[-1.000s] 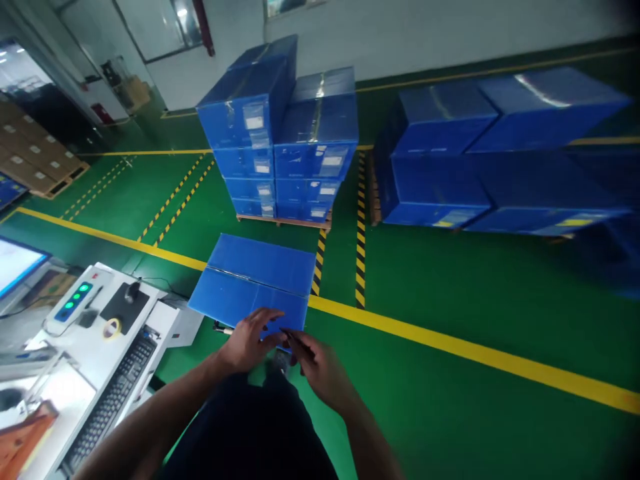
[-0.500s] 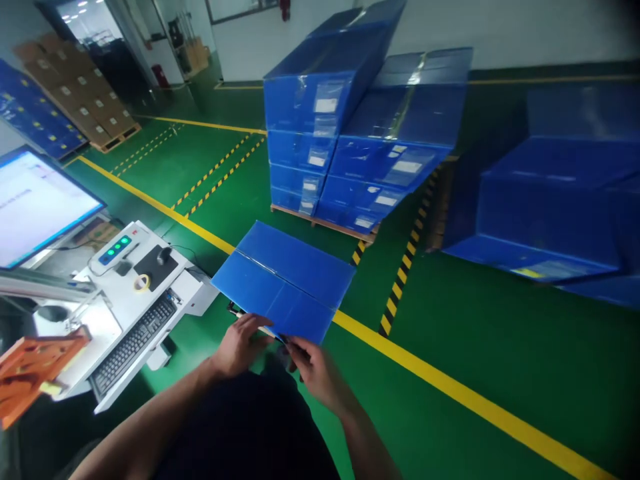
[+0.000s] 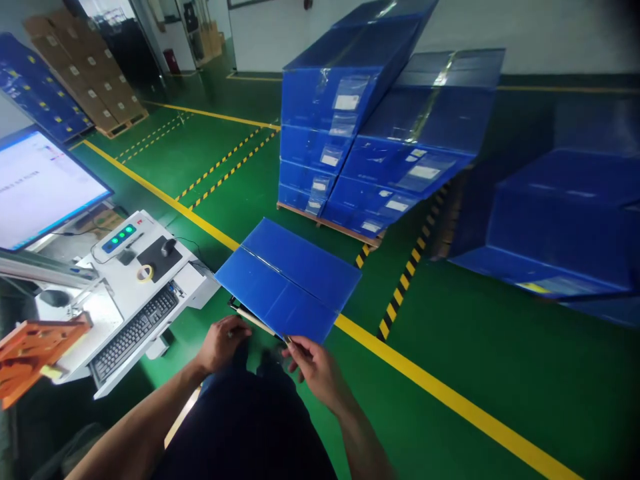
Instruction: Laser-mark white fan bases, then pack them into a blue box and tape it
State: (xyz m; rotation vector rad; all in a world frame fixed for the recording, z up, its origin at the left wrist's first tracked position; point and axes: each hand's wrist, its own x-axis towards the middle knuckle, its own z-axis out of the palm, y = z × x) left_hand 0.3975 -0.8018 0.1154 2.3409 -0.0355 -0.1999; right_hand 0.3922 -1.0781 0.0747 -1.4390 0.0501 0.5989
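I see the right hand (image 3: 313, 363) pinching the near edge of a flat blue corrugated sheet (image 3: 290, 280), held out over the green floor (image 3: 475, 333). Left hand (image 3: 220, 341) loosely curled, gripping nothing, just below the sheet's near-left edge. Stacked blue boxes (image 3: 360, 133) closed on a pallet beyond.

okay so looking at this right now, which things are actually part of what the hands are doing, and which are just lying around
In hand:
blue box, closed flaps up
left hand, at its near edge
right hand, at its near corner

Lying about:
keyboard
tape roll
mouse
monitor
wrapped blue box stacks
brown cartons
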